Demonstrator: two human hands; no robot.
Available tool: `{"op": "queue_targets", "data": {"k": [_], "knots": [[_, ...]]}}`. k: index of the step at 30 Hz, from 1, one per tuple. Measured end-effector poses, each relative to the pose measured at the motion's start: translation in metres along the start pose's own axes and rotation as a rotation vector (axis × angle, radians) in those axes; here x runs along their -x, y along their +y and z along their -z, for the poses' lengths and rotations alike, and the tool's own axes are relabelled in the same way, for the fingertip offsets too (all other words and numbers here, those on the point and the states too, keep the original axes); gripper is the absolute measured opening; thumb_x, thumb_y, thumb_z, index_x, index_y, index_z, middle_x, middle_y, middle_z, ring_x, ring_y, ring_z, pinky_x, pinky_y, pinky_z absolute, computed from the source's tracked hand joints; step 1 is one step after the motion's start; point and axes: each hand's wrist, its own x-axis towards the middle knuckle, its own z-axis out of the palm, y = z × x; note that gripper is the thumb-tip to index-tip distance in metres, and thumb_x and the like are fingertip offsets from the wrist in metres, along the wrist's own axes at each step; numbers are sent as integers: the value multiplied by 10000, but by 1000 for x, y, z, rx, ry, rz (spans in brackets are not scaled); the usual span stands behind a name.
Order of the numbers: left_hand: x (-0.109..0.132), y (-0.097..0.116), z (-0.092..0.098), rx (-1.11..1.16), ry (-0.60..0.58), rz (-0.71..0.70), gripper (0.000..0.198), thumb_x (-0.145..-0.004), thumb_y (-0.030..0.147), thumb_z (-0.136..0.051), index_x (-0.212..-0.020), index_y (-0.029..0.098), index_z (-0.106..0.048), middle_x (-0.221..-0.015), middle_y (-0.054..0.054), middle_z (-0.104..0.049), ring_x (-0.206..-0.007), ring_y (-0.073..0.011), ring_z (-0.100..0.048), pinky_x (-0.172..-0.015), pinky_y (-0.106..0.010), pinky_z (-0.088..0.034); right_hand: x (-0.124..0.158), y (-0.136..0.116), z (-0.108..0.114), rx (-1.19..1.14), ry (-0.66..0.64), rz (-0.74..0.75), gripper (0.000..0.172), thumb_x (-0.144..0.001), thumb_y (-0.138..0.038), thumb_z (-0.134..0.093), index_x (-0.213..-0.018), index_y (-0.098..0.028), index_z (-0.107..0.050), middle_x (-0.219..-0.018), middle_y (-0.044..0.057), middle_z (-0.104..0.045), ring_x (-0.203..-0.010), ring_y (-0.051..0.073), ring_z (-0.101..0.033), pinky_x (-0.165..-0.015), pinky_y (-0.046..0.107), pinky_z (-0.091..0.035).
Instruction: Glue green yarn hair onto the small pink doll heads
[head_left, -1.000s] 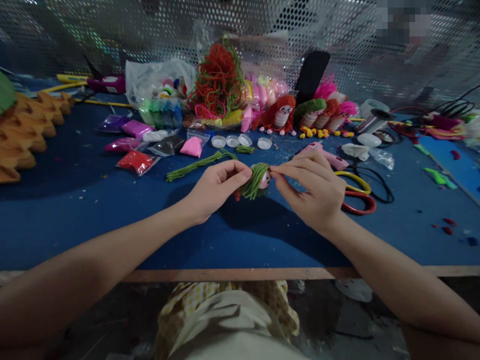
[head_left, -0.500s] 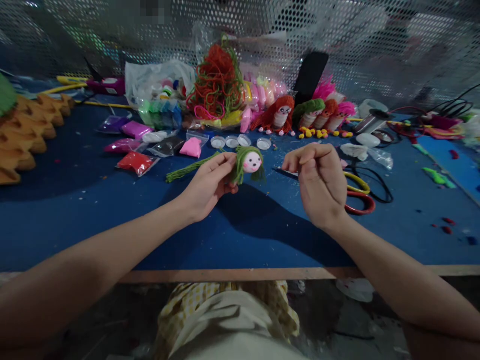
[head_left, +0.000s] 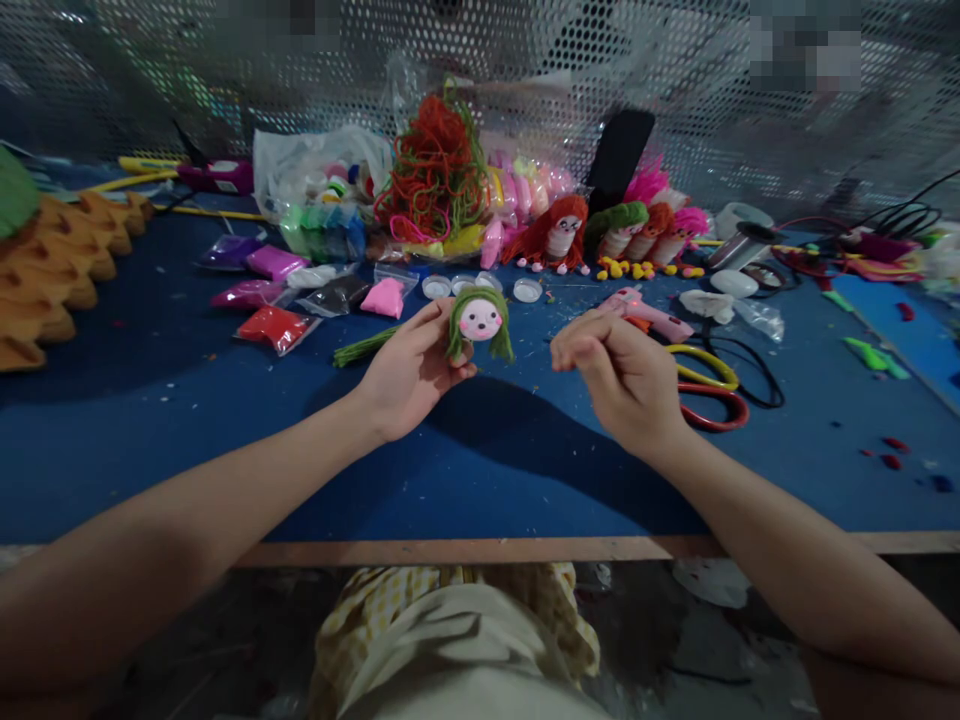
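Note:
My left hand (head_left: 414,375) is closed around a doll's head (head_left: 481,321) with a pale painted face, pink cheeks and green yarn hair. The face is turned up towards me, above the blue table. A bundle of green yarn (head_left: 364,347) shows behind that hand. To the right, my right hand (head_left: 622,375) is held apart from the doll, its fingers curled and pressed together. Whatever is between those fingertips, if anything, is hidden. Beside its wrist lie scissors (head_left: 721,408) with a red and a yellow handle loop. A pink glue gun (head_left: 656,318) rests just behind the hand.
Finished yarn dolls (head_left: 564,235) line the back, near a heap of red and green yarn (head_left: 436,160). Small bags of coloured clay (head_left: 276,326) lie at left, beside an orange egg tray (head_left: 64,260). Several round white caps (head_left: 527,290) sit behind the doll. A wooden edge (head_left: 480,551) borders the table.
My left hand has turned the doll's head, so its face now points more towards me and sits slightly further left. My right hand has shifted slightly left and down, uncovering the glue gun.

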Motion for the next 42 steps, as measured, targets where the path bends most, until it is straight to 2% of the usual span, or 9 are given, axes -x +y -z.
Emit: {"op": "queue_targets", "data": {"k": [5,11,14,16,18,23,27,36,42], "knots": [[0,0,1,-27,14,8,61,-863,235,-638,-836,209,-589,-728,25,-519,-561,-86,-413,-597,-244,-470,-4,-4,2,153,-79,17,159,-983,-219,-564,-867,-209,-673,-803,18,-747,-708,126,-683,-639,253,-531],[2,3,-3,3,62,69,102,-915,223,-582,-819,194,-600,-689,28,-515,-528,-76,-445,-581,-236,-497,-4,-4,0,225,-67,46,129,-903,-146,-632,-880,-223,-734,-863,14,-789,-747,145,-727,-693,267,-563],[4,5,-7,17,139,110,139,-955,188,-502,-898,182,-629,-743,11,-596,-562,-91,-541,-585,-245,-524,-5,-5,1,162,-131,22,65,-857,-181,-710,-806,-213,-736,-792,6,-772,-696,131,-702,-668,254,-537],[4,5,-8,11,157,121,147,-960,182,-497,-950,174,-643,-805,-4,-650,-600,-105,-593,-588,-247,-536,-6,-5,1,129,-200,-50,149,-841,-258,-755,-711,-194,-716,-716,15,-741,-668,130,-674,-653,254,-509],[5,4,-8,7,129,126,128,-950,188,-525,-938,164,-650,-823,-12,-667,-611,-107,-606,-584,-239,-535,-7,-6,2,114,-235,-159,248,-887,-317,-709,-679,-182,-713,-694,30,-729,-668,134,-662,-648,259,-486],[4,-3,-6,-72,-62,129,138,-930,218,-592,-826,142,-639,-740,-12,-616,-606,-102,-564,-544,-206,-486,-6,-9,-2,-159,-173,-477,258,-950,-390,-612,-982,-197,-780,-854,27,-760,-768,140,-660,-703,255,-484],[4,-10,-3,-161,-165,135,226,-881,344,-706,-813,150,-613,-726,2,-592,-604,-91,-524,-541,-194,-441,-3,-12,-5,-474,-194,-649,302,-840,-494,-746,-830,-193,-768,-740,-1,-668,-680,104,-553,-639,232,-426],[9,-7,0,-288,-294,138,431,-760,543,-786,-795,160,-592,-742,12,-576,-674,-102,-530,-603,-209,-422,-6,-16,-3,-777,-299,-792,309,-770,-453,-830,-752,-165,-718,-686,-7,-622,-641,84,-535,-621,214,-437],[9,-9,1,-391,-285,91,444,-737,551,-799,-775,163,-586,-711,16,-586,-638,-96,-501,-604,-225,-363,-6,-17,-4,-842,-310,-819,299,-779,-430,-830,-778,-158,-706,-691,-7,-636,-635,80,-563,-605,200,-461]]}}
